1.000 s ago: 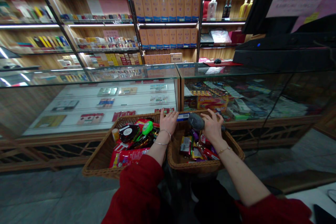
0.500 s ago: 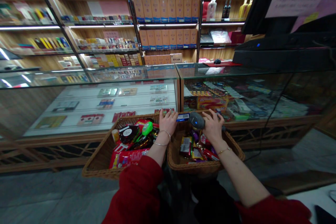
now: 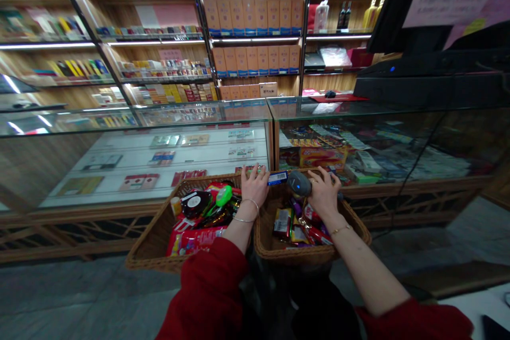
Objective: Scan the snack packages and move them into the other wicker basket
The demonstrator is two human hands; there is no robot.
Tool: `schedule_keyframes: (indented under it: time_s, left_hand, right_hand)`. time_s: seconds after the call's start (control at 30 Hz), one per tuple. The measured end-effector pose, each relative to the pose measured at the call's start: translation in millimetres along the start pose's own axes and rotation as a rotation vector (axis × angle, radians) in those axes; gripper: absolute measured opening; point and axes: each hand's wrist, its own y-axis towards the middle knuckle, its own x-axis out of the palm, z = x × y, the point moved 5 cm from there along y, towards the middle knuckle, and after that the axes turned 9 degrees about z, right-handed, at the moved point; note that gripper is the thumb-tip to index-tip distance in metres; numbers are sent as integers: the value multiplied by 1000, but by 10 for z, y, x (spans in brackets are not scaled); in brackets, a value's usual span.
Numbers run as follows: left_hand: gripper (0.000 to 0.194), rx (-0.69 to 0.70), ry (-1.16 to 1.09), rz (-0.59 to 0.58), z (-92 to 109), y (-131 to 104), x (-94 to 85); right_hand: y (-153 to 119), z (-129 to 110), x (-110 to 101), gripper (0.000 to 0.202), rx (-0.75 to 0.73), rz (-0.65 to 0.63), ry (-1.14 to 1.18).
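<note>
Between the two baskets' upper edges, my left hand [image 3: 255, 186] is closed on a small blue package [image 3: 278, 178] whose barcode faces up. My right hand [image 3: 324, 191] grips a dark handheld scanner [image 3: 299, 184], its head close to the package's right end. Under my left forearm is the left wicker basket [image 3: 147, 241], holding red snack bags [image 3: 195, 240], a black round pack [image 3: 195, 204] and a bright green item [image 3: 223, 195]. The right wicker basket [image 3: 274, 254] lies below my right hand, with a barcoded packet [image 3: 282, 221] and other colourful packets inside.
A glass display counter [image 3: 203, 111] runs just beyond the baskets. A black monitor stand [image 3: 430, 85] rises at the right, near a mouse [image 3: 330, 94] on a red mat. Lit shelves of boxes and bottles line the back. A pale surface [image 3: 474, 303] shows at lower right.
The blue package is tilted slightly more and sits a touch lower at its left end. Both hands keep nearly the same place and grip; the view has shifted very slightly.
</note>
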Motion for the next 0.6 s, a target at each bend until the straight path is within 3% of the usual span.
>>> schedule_keyframes:
  time_s: [0.6]
  left_hand:
    - [42,-86,-9,-100,-44,-8,27]
  right_hand:
    - [7,9,15,20,10,10,2]
